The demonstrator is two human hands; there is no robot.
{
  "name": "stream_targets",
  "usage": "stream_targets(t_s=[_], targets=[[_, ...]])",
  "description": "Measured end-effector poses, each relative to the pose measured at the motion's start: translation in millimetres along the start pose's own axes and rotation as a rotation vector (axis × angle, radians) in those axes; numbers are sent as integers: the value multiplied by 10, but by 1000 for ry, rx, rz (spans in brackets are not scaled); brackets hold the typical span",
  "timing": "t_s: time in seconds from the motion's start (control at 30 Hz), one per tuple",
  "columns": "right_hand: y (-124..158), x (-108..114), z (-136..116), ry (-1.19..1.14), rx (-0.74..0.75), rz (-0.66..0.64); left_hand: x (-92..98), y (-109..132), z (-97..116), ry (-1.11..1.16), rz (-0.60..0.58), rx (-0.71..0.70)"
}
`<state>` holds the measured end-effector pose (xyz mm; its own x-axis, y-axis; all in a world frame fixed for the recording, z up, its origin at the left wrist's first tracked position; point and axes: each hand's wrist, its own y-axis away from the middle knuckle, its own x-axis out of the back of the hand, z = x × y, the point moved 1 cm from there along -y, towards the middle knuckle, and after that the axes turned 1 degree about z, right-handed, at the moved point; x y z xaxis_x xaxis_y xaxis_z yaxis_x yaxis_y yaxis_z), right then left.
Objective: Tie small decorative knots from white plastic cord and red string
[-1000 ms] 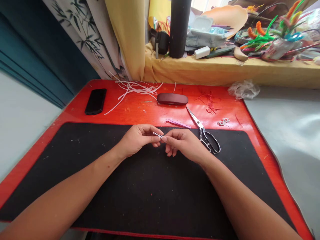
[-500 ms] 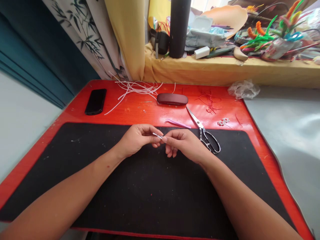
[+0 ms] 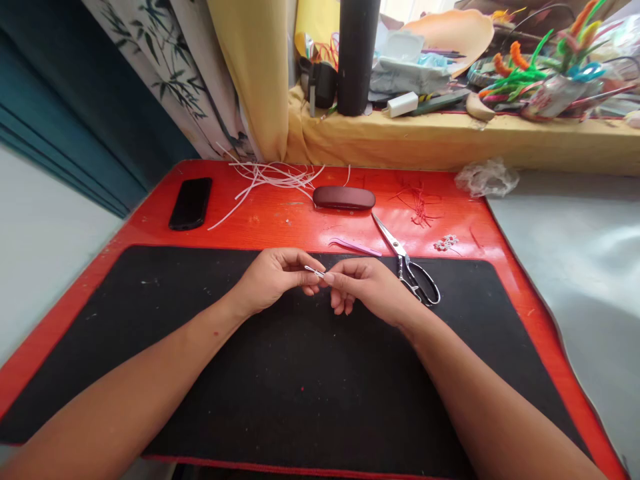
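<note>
Small white strip [image 3: 314, 271] between hands, over black mat [image 3: 300, 373]. Left hand [image 3: 275, 277] and right hand [image 3: 367, 283]: fingers narrow, pinching strip from either side, presumably for fine control. Scissors [image 3: 399, 249] near right hand, likely for easy reach.

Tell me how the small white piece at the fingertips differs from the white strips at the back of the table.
The small white piece is held at the fingertips of the left hand and right hand, while the white strips lie loose on the red table. The piece's visible part is short; the strips are long, curving and crossing one another. Both look white and slender.
</note>
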<state>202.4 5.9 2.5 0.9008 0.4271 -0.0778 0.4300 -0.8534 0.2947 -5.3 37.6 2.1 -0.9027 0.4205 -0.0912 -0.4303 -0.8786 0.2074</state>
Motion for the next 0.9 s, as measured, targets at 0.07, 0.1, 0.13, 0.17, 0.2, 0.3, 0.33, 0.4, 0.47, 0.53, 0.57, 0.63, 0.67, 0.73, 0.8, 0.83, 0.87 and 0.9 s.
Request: stream_targets(t_s=[0.07, 0.1, 0.13, 0.17, 0.2, 0.3, 0.33, 0.4, 0.47, 0.53, 0.57, 0.63, 0.67, 0.73, 0.8, 0.83, 0.87, 0.9], targets=[[-3, 1, 6, -5, 1, -6, -4, 0, 8, -2, 2, 1], [-4, 2, 10, -7, 1, -7, -8, 0, 13, -4, 2, 3], [-4, 2, 14, -9, -1, -7, -11, 1, 19, -5, 3, 3], [-5, 2, 17, -9, -3, -6, -14, 2, 24, -7, 5, 3], [-5, 2, 19, -10, -4, -6, -17, 3, 29, -10, 6, 4], [-6, 2, 20, -11, -5, -4, -20, 8, 32, -16, 9, 3], [-6, 3, 20, -10, -6, -5, -19, 8, 30, -18, 8, 3], [-6, 5, 21, -9, -6, -5, -15, 6, 23, -21, 8, 2], [-6, 9, 22, -9, -6, -7, -10, 1, 15, -26, 12, 1], [-6, 12, 22, -10, -6, -9, -7, -5, 10, -32, 15, 3], [-6, 12, 20, -11, -7, -11, -6, -7, 8, -35, 15, 5], [-6, 12, 16, -13, -6, -12, -5, -8, 6, -41, 13, 10], [-6, 11, 14, -15, -6, -12, -6, -7, 5, -43, 11, 12], [-7, 10, 13, -16, -4, -14, -8, -5, 7, -41, 10, 12], [-7, 10, 17, -14, -3, -18, -10, -3, 9, -30, 9, 10], [-7, 11, 20, -11, -2, -19, -11, -3, 10, -23, 7, 9], [-8, 12, 23, -9, -1, -19, -12, -4, 10, -18, 6, 9], [-8, 13, 25, -7, 0, -19, -11, -4, 10, -15, 5, 9]])
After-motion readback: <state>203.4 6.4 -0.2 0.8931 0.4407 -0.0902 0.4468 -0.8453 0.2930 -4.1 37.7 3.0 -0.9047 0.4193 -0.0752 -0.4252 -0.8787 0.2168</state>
